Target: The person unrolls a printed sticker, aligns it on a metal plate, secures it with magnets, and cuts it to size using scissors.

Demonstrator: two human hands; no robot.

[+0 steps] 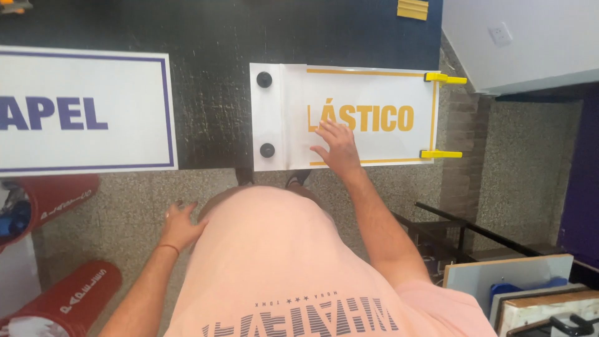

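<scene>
Pressing flat on the white sign with yellow lettering (368,118), your right hand (337,146) lies palm down with the fingers spread apart, gripping nothing. It rests on the lower left part of the printed panel, the fingertips reaching up to the first yellow letters. The sign lies on the dark bench (212,93) with its long axis running left to right across your view. The hand sits near the middle of that length, just right of the pale backing strip (274,118) that overlaps the sign's left end.

Two black round magnets (264,79) sit on that strip, one above the other, just left of your hand and apart from it. At the far right end, two yellow clamps (444,78) grip the sign's edge at its upper and lower corners, well apart from your fingers.

Your left hand (181,226) is off the bench, hanging at your side against the pink shirt (281,262), fingers loosely apart and empty. The right hand is clearly the nearer one to the sign.

A second white sign with purple lettering (87,112) lies further left on the bench, well apart from both hands. Red rolls (68,299) stand on the floor at your left.
</scene>
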